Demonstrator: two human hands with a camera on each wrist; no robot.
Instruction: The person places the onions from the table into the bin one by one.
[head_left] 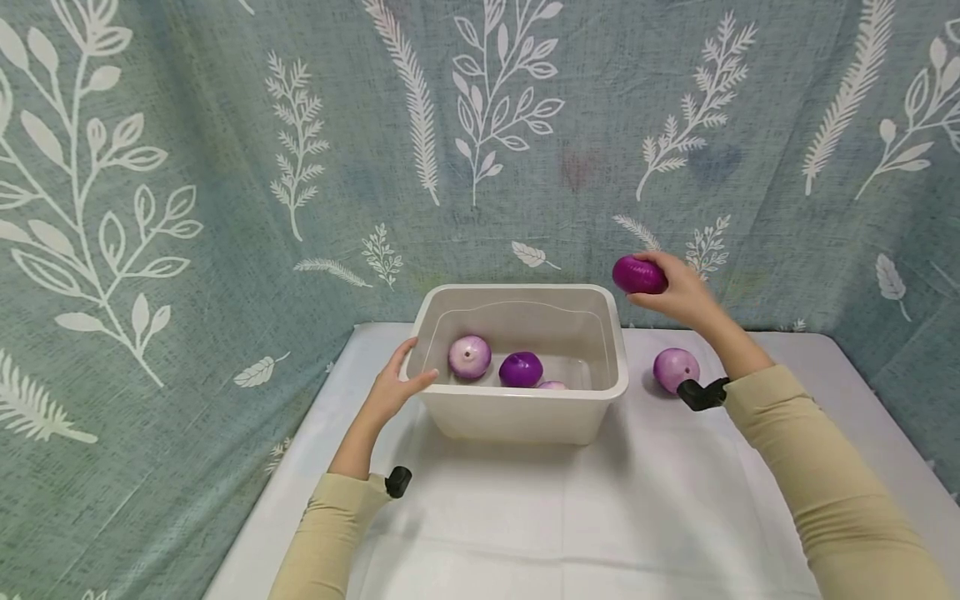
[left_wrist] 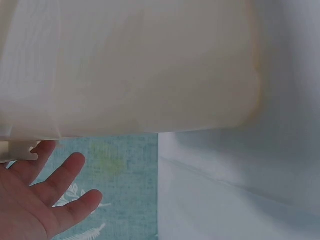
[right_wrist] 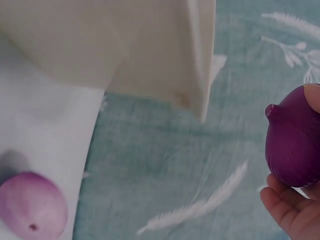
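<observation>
My right hand [head_left: 680, 292] grips a dark purple onion [head_left: 639, 275], raised to the right of the bin and above its rim. In the right wrist view this onion [right_wrist: 296, 137] shows its short stem end between the fingers. My left hand [head_left: 390, 390] holds the left rim of a light grey plastic bin [head_left: 517, 417], thumb over the front left corner and fingers outside. In the left wrist view those fingers [left_wrist: 62, 180] are spread beneath the rim. Inside the bin lie a pale purple onion [head_left: 470, 357], a dark purple onion [head_left: 521, 369] and another pale onion [head_left: 552, 385], mostly hidden by the front wall.
One more pale purple onion [head_left: 676, 370] sits on the white-covered table [head_left: 495, 517], right of the bin and below my right forearm. Behind the table hangs a green-blue curtain [head_left: 585, 167] with white leaf prints, close to the bin's back.
</observation>
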